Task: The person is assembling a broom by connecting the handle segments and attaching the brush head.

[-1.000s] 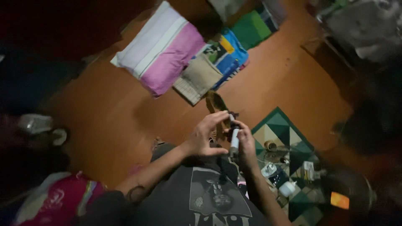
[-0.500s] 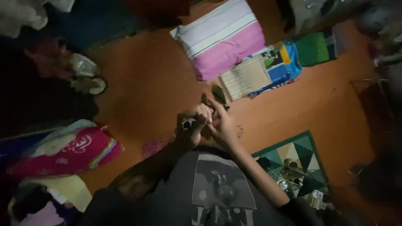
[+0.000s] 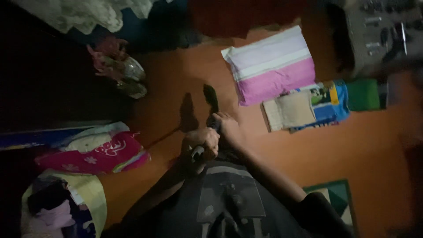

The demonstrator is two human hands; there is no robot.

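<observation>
My two hands meet in front of my chest, above an orange floor [image 3: 176, 75]. My left hand [image 3: 200, 143] is closed in a fist around a slim tube-like tool [image 3: 197, 153]; its pale end shows below my fingers. My right hand [image 3: 225, 125] sits just beyond the left, fingers curled on the tool's dark far end. What the tool is cannot be made out in the dim light. My dark printed shirt [image 3: 229, 198] fills the bottom of the view.
A pink and white striped pillow [image 3: 271, 66] lies on the floor ahead, with folded colourful cloths [image 3: 308, 108] and a green cloth [image 3: 363, 94] beside it. A pink bundle [image 3: 97, 152] and shoes [image 3: 125, 75] lie at left. A green patterned mat [image 3: 337, 202] shows bottom right.
The view has swung left, so the mat with its small items has slid mostly out. The tool went from my right hand into my left fist; both hands now grip it.
</observation>
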